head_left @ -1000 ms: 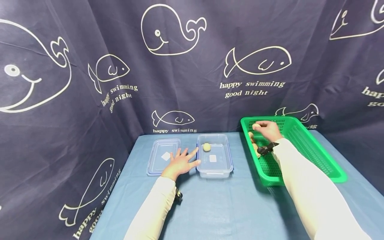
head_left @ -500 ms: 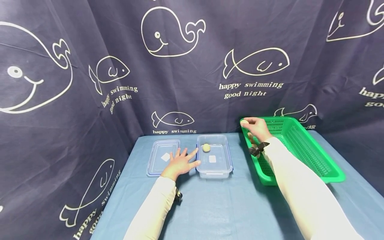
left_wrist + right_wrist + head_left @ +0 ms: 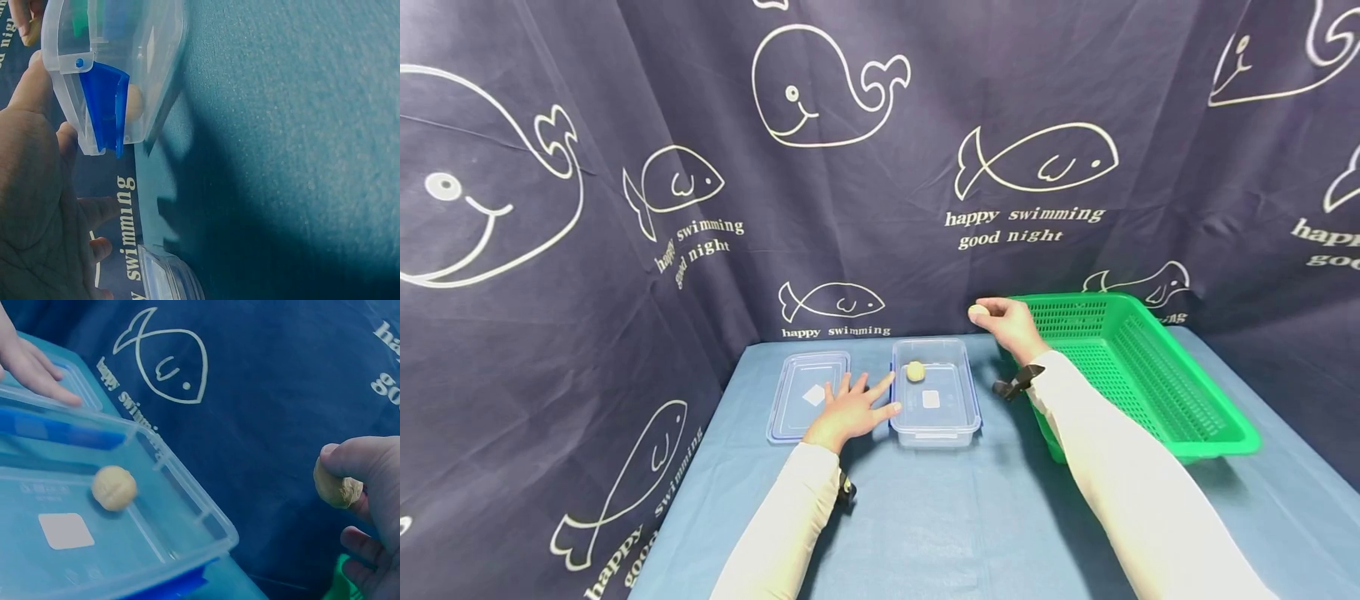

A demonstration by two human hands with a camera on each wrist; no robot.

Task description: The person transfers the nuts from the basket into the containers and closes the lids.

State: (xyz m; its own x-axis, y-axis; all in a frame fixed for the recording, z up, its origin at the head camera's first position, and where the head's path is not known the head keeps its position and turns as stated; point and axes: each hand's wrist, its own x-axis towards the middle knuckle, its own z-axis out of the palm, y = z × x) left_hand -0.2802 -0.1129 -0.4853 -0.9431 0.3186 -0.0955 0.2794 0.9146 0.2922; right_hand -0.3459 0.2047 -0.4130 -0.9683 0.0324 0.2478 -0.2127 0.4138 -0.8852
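My right hand (image 3: pixel 1011 327) pinches a small pale-tan, walnut-like ball (image 3: pixel 335 485) between thumb and fingers, in the air between the green basket and the clear plastic box. A similar round ball (image 3: pixel 114 488) with a creased surface lies inside the clear box (image 3: pixel 936 432), near its back left. My left hand (image 3: pixel 847 417) has its fingers spread beside the box's left side, index fingertip and thumb right at the rim. In the left wrist view a blue side latch (image 3: pixel 107 109) hangs down along the box wall.
A green perforated basket (image 3: pixel 1213 367) stands at the right; my right forearm covers its left part. Left of the box lies its clear lid (image 3: pixel 797 396) with a blue edge, partly behind my left hand. A dark printed curtain (image 3: pixel 865 208) closes off the table's back.
My right hand has carried the tan ball left, out over the basket's rim toward the clear box. The left hand, the box and the ball in it have stayed in place.
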